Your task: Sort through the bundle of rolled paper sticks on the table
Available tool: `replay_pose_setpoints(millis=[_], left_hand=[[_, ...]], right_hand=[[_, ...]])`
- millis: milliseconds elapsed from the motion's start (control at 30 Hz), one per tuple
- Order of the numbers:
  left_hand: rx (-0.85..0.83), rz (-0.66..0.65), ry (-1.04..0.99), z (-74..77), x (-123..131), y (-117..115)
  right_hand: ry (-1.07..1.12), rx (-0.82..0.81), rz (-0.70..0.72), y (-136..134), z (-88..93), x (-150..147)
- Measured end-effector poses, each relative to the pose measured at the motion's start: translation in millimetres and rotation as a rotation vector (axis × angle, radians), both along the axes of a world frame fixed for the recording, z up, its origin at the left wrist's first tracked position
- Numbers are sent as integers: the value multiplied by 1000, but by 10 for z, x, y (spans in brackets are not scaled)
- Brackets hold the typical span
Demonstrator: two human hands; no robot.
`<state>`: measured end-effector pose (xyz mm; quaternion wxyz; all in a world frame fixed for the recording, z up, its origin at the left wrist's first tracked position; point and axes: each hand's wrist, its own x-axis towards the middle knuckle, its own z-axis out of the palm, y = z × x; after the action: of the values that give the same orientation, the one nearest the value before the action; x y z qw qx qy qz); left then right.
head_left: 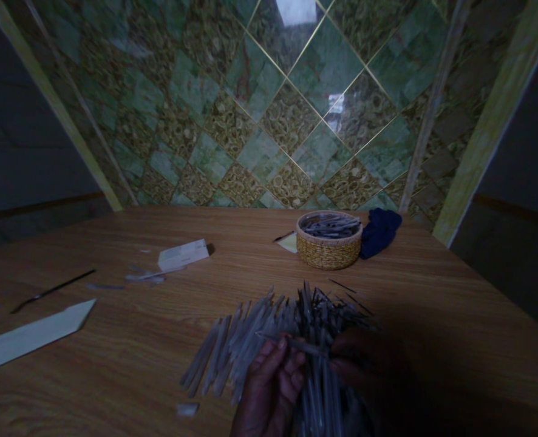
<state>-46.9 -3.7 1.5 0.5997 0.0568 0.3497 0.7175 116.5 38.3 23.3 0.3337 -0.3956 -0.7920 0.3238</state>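
A fan-shaped pile of thin pale sticks lies on the wooden table near the front edge. My left hand rests on the pile's near side, fingers curled over the sticks. One single stick runs crosswise between both hands, held by the fingertips. My right hand is in deep shadow at the pile's right side, holding the stick's other end.
A round woven basket with several sticks inside stands at the back, a dark blue cloth beside it. A white box, a thin dark tool and a long white paper strip lie to the left. Tiled wall behind.
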Motion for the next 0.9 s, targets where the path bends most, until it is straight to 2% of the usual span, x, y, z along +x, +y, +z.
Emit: replay_pose_setpoints(millis=[300,567,767,900], left_hand=[[7,-9,16,-19,18,-14],[24,-66,80,-33,-2,-22],[3,-27,112,-33,2,-19],[4,-48,150,1,16,-39]], right_hand=[[-53,2,-11,-33,1,2],[-107,30,24,-33,-17,-6],[-114,64,21,-49,-67,-12],[-98,63,20,-34,-91,-10]])
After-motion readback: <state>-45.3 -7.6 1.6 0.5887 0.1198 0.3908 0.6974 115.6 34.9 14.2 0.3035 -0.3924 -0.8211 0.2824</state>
